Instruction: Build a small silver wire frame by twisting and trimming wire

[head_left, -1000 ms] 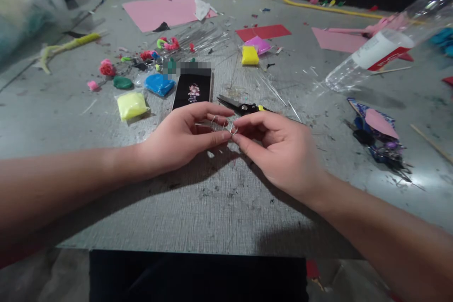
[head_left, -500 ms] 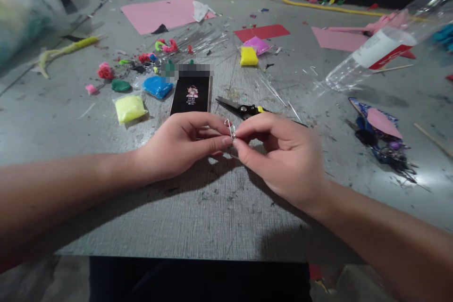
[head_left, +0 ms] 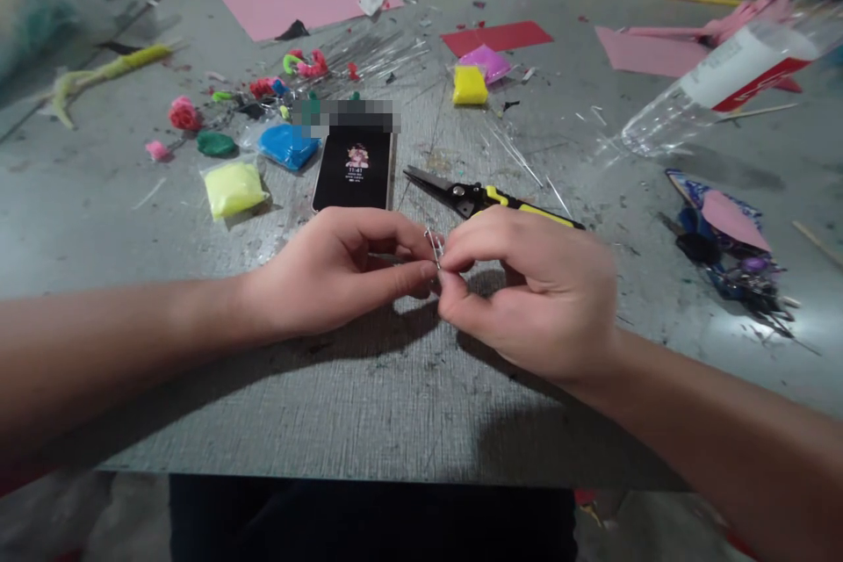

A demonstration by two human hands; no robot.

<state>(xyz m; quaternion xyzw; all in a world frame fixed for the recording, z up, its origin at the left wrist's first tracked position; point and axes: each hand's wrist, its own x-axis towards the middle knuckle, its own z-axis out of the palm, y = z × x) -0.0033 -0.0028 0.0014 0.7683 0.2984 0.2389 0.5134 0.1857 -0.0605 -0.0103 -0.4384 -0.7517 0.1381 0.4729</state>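
Between my fingertips is a small bent piece of thin silvery wire [head_left: 434, 248]. My left hand [head_left: 342, 268] pinches it from the left with thumb and forefinger. From the right, my right hand [head_left: 533, 285] grips the same wire with thumb and forefinger, the other fingers curled in. The fingers partly cover the wire, so its full shape is hidden. Just beyond my right hand lie black-and-yellow pliers [head_left: 467, 196], jaws pointing left, their handles partly behind the knuckles. A phone [head_left: 354, 167] with a lit screen lies beyond my left hand.
Packets of yellow [head_left: 234, 190] and blue clay [head_left: 288, 146] lie left, near loose wires [head_left: 382, 61]. Pink paper [head_left: 290, 0] is farther back. At right, a clear plastic bottle [head_left: 691, 101] lies on its side above a blue-and-pink ornament [head_left: 731, 228]. The table's front edge [head_left: 369, 479] is near me.
The wire has tilted and shifted slightly between my fingertips, and my right hand has turned a little. More of the pliers' handles shows. The whole view has shifted slightly.
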